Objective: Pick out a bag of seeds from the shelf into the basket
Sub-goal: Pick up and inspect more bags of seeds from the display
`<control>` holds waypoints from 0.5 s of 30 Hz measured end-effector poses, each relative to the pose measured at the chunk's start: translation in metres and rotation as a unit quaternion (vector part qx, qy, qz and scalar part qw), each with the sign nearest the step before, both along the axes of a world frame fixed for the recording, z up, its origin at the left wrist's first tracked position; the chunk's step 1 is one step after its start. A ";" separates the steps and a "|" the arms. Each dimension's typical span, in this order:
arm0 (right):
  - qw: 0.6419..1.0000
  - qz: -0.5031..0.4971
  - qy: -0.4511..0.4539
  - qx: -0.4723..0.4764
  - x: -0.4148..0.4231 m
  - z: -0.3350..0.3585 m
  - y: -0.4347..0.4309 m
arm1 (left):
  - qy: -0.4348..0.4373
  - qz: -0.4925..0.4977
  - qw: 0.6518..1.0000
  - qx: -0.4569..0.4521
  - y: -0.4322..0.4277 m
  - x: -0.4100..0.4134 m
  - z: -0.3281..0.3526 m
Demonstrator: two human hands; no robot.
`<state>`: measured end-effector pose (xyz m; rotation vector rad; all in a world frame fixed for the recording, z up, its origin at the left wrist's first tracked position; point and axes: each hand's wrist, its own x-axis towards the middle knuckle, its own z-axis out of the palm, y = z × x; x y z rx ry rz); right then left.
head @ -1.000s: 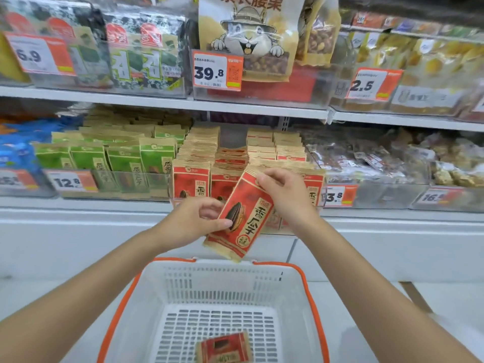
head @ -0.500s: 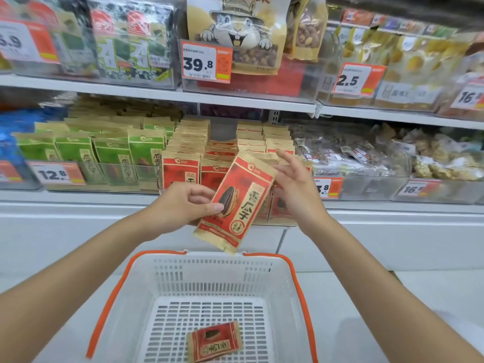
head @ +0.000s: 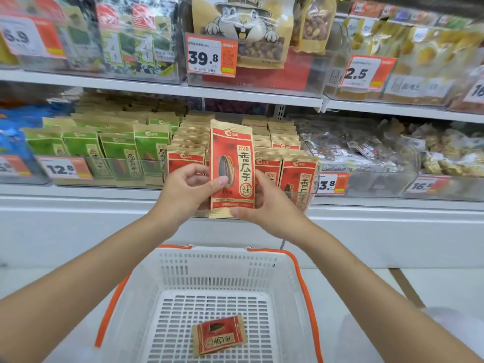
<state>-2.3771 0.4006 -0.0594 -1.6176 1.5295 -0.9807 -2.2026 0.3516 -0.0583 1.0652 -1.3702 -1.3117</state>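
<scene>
Left hand, right hand grip seed bag — back hidden.

I counted one red seed bag between my left hand and right hand, a second red bag in the one basket, and four green bags fronting their row.
</scene>
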 end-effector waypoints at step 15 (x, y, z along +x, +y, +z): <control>0.986 0.043 -0.156 0.043 -0.025 0.022 0.006 | -0.100 -0.002 0.992 -0.072 -0.002 0.003 0.008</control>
